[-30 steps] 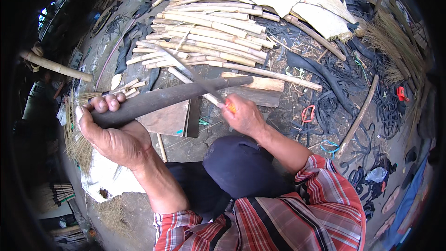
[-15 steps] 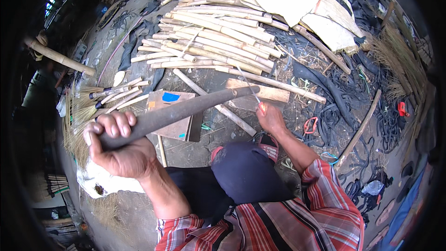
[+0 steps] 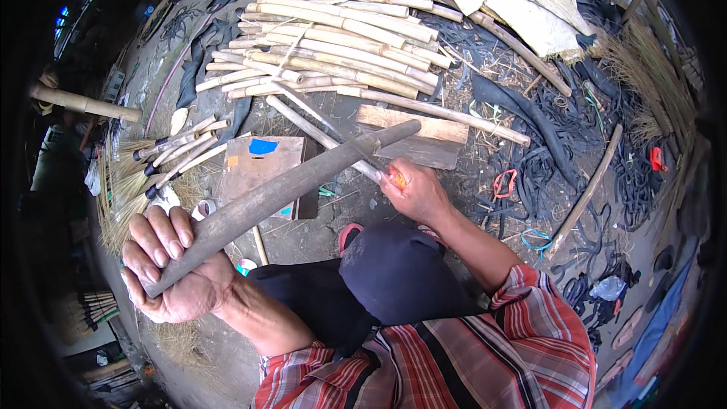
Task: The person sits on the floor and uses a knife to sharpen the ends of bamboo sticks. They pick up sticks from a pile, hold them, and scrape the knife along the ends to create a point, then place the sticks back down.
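Observation:
My left hand [image 3: 189, 280] grips the lower end of a thick dark grey pole [image 3: 273, 195], its fingers wrapped round it. The pole slants up to the right in front of me. In my right hand [image 3: 420, 193] is the orange handle [image 3: 397, 177] of a long, thin-bladed tool, which looks like a knife. Its narrow blade [image 3: 314, 110] points away to the far left and crosses the pole near the upper end. Whether blade and pole touch, I cannot tell. A pale bamboo stick [image 3: 303, 123] lies on the ground beyond them.
A large pile of cut bamboo poles [image 3: 341, 42] lies ahead, with pale sacks [image 3: 522, 4] beside it. Nearer are a wooden board [image 3: 415, 127] and a brown block [image 3: 261, 167]. Grass brooms [image 3: 121, 189] lie left; black rubber strips [image 3: 530, 201] and a stick [image 3: 587, 193] are right.
My left hand and the pole have moved lower and to the left. The right hand has come left, and the tool's blade now reaches farther past the pole.

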A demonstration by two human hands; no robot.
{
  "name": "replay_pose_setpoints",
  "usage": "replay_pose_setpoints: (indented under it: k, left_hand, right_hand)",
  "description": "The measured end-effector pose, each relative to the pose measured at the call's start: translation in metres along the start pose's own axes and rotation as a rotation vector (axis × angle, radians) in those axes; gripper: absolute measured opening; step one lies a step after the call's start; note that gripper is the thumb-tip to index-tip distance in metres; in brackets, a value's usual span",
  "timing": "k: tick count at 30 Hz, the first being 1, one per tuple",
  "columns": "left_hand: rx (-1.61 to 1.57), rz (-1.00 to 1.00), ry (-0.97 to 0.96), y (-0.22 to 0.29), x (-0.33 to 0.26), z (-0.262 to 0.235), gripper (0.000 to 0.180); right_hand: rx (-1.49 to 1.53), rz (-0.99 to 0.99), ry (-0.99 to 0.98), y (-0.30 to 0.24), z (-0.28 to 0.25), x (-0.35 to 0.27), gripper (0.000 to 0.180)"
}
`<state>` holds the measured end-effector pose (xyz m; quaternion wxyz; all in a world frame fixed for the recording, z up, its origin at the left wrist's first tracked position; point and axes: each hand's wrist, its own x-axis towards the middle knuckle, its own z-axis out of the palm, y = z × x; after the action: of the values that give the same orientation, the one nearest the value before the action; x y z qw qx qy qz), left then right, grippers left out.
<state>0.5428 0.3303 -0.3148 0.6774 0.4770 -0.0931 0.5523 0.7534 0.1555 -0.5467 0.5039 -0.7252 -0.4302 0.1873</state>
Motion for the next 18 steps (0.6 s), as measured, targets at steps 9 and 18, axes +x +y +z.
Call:
replay_pose_setpoints:
  k: [9,18]
  left_hand:
    - [-0.025,0.05,-0.084,0.017,0.012,-0.004,0.045]
    - [-0.058,0.076,-0.073,0.007,0.009,-0.014,0.046]
  right_hand:
    - [-0.046,0.074,0.156,0.0,0.009,0.003,0.031]
    - [-0.078,0.136,0.088,-0.01,0.005,-0.013,0.03]
